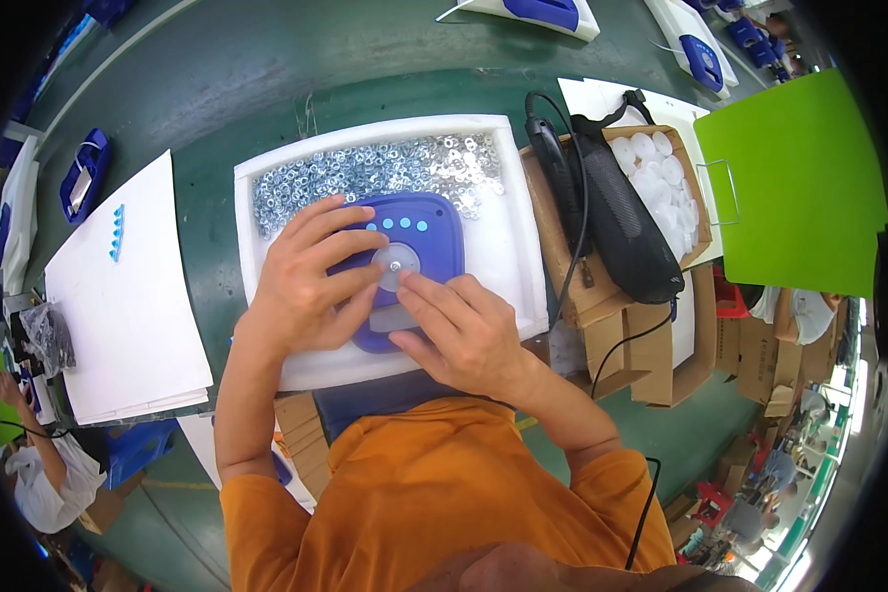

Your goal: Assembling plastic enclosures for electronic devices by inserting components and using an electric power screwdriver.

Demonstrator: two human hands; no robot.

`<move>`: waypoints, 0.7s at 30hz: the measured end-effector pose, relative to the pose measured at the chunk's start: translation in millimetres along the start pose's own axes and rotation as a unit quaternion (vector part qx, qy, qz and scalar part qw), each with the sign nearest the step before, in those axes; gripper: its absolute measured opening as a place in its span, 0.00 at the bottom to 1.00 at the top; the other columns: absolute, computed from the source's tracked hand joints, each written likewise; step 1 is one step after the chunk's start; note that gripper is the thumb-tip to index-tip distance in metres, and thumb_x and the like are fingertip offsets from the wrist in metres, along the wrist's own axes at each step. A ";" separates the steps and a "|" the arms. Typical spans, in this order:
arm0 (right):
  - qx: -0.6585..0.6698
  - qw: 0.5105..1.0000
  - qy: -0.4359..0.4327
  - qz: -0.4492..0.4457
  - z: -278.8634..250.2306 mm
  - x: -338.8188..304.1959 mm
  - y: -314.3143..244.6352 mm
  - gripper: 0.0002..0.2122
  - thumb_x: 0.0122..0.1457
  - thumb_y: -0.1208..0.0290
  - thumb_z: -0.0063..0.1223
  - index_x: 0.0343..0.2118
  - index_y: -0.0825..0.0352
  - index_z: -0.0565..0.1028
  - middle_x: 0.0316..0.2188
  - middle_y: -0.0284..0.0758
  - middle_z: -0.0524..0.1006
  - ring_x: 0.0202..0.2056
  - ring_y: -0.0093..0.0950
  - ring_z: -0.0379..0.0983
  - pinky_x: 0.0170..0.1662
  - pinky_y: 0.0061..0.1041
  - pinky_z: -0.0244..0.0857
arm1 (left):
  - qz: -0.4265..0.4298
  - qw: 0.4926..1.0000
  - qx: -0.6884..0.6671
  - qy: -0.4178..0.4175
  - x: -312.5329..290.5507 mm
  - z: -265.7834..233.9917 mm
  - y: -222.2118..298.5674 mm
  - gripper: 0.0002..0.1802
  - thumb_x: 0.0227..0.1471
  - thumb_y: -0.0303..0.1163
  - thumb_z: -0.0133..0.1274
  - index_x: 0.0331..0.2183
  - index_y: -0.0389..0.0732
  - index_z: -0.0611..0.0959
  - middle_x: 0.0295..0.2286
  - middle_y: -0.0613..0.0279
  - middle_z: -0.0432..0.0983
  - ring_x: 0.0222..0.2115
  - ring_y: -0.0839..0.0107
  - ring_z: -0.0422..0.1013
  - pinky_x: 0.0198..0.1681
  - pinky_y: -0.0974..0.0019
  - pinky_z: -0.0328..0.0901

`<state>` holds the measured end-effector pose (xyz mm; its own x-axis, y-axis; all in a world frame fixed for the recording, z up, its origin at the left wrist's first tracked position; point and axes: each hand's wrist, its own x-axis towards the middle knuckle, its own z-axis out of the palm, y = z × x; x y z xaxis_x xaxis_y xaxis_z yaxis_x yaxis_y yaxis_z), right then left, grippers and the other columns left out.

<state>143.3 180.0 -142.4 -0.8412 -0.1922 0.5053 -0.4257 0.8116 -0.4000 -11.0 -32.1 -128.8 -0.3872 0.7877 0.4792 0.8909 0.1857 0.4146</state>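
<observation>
Orange shirt (434,493) nearest me, blue casing (439,222) on the foam tray (508,286): left hand (311,276) fanned over it, right hand (469,331) bunched at its clear disc (402,255); whether either grips, I can't tell.

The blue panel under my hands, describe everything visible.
The rounded blue plastic-looking panel lies in the white foam tray, beside small ring-like metal parts. Light blue round dots line its top; below sit a translucent disc with a shiny centre and a pale grey patch. The left hand overlaps its left side; the right hand is at the disc.
</observation>
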 end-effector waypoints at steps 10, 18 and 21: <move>0.130 0.989 0.002 0.075 -14.4 1.3 14.7 0.20 0.59 0.71 0.76 0.54 0.69 0.86 0.55 0.41 0.87 0.41 0.35 0.83 0.41 0.29 0.78 | 0.006 1.000 -0.003 -0.029 0.1 -5.5 3.7 0.12 0.45 0.27 0.65 0.34 0.42 0.95 0.53 0.54 0.86 0.66 0.46 0.75 0.74 0.32 0.63; -0.268 0.932 0.025 0.240 -67.5 27.8 120.3 0.19 0.66 0.59 0.70 0.50 0.68 0.80 0.48 0.46 0.84 0.46 0.50 0.85 0.45 0.52 0.82 | 0.010 1.000 -0.014 -0.014 -2.5 -11.9 2.8 0.10 0.47 0.26 0.66 0.34 0.41 0.96 0.52 0.54 0.86 0.65 0.46 0.76 0.75 0.33 0.64; -0.345 0.891 -0.095 0.278 -60.7 31.3 142.3 0.19 0.60 0.58 0.73 0.43 0.68 0.80 0.39 0.47 0.87 0.45 0.50 0.87 0.45 0.52 0.82 | 0.004 1.000 -0.026 -0.014 -11.5 -11.2 3.2 0.09 0.49 0.27 0.66 0.34 0.41 0.96 0.52 0.53 0.86 0.66 0.47 0.75 0.75 0.34 0.64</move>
<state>76.6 323.0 -137.1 -0.9271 0.3096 0.2112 0.3267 0.9438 0.0506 -6.3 -47.2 -124.3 -0.3726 0.8050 0.4616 0.8801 0.1488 0.4509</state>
